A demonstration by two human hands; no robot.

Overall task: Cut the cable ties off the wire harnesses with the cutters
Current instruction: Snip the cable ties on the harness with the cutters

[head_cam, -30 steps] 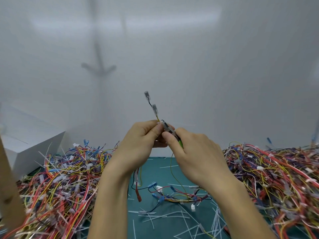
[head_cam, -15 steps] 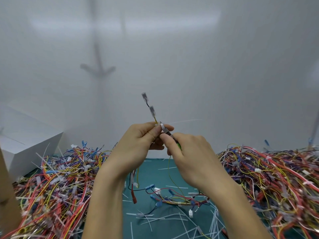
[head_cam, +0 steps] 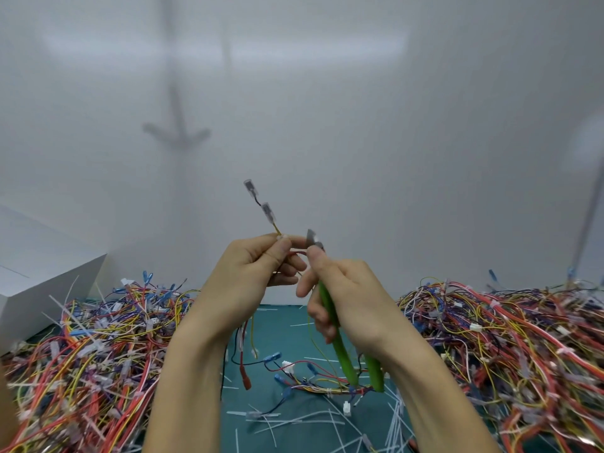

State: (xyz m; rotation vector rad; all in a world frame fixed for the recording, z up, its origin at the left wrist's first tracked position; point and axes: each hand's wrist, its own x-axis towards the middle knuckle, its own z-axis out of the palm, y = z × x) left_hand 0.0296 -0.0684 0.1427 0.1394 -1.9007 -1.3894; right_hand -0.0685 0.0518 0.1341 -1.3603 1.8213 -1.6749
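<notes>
Risk sits at the blade tips. The right hand (head_cam: 346,295) curls its fingers round the green-handled cutters (head_cam: 336,328), aimed close to the left hand (head_cam: 248,276), which pinches the raised wire harness (head_cam: 268,212). A crooked bite could nick wire or fingertip. I cannot tell where the tie is. The left heap (head_cam: 91,348) and right heap (head_cam: 506,328) hem the teal mat (head_cam: 281,325); open room lies above.

Single view, worn on the head, facing forward and tipped down. White wall (head_cam: 376,132) fills the upper half of the frame, teal mat (head_cam: 277,335) sits bottom centre. It's close in: left hand (head_cam: 248,279) and right hand (head_cam: 353,295) dead centre, forearms running off the bottom edge. Wide lens takes in the lower-left harness heap (head_cam: 85,364) and lower-right harness heap (head_cam: 523,341).
</notes>
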